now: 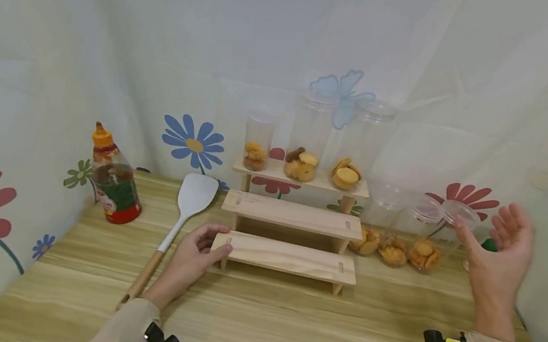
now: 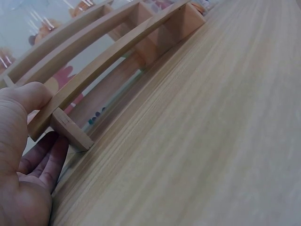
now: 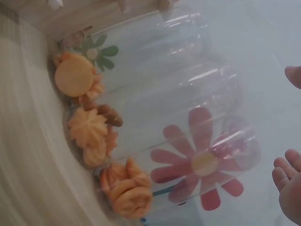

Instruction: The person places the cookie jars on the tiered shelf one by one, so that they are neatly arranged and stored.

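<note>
A three-tier wooden shelf (image 1: 288, 254) stands mid-table, and my left hand (image 1: 194, 259) grips the left end of its lowest board. In the left wrist view, the thumb lies over the board (image 2: 108, 66) and the fingers reach under it beside the leg (image 2: 70, 129). Three clear jars (image 1: 419, 231) with cookies in their bottoms stand on the table to the shelf's right. Beside them my right hand (image 1: 505, 262) is raised with fingers spread and nothing held. The right wrist view shows its fingers apart from the jars (image 3: 141, 108).
Three more clear cookie jars (image 1: 308, 135) stand on the top tier. Left of the shelf lies a white spatula (image 1: 196, 193) with a wooden handle. A sauce bottle (image 1: 114, 185) with an orange cap stands farther left. Flowered cloth (image 1: 295, 26) hangs behind; a green object (image 1: 490, 244) is partly hidden.
</note>
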Available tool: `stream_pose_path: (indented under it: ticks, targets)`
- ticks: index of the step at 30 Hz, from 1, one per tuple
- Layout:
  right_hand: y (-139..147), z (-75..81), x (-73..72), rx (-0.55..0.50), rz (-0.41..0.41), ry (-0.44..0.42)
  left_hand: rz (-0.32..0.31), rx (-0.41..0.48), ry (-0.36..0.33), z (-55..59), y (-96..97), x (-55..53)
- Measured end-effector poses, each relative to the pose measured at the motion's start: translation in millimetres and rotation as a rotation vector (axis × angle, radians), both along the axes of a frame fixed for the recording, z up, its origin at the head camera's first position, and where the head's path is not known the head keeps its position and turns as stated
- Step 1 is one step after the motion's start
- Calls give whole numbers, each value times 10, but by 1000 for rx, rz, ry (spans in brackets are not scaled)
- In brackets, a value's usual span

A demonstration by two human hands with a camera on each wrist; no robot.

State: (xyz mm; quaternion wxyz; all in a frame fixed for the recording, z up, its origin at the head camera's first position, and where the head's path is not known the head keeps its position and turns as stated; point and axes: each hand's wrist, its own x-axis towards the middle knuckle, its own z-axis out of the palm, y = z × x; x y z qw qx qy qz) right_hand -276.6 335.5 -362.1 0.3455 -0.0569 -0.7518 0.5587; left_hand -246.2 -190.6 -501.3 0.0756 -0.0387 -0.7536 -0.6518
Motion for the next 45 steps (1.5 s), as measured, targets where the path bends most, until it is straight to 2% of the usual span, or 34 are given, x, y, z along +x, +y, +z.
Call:
stream_pose_path:
  ticks: [8,14,30,40,45]
  targets:
    - [69,-229,-94,-27,7,-125,0,-2,4,7,-13,8]
    - [135,-412,-172,-53,29,-178,0,1,5,10,-10,0]
    - [129,-786,-314,-11,24,-241,-5,11,7,16,-1,7]
    - [78,-892,-350,13,22,-290,-7,4,11,28,0,10]
    - [65,-950,-361,21,40,-281,-10,11,15,22,-8,9]
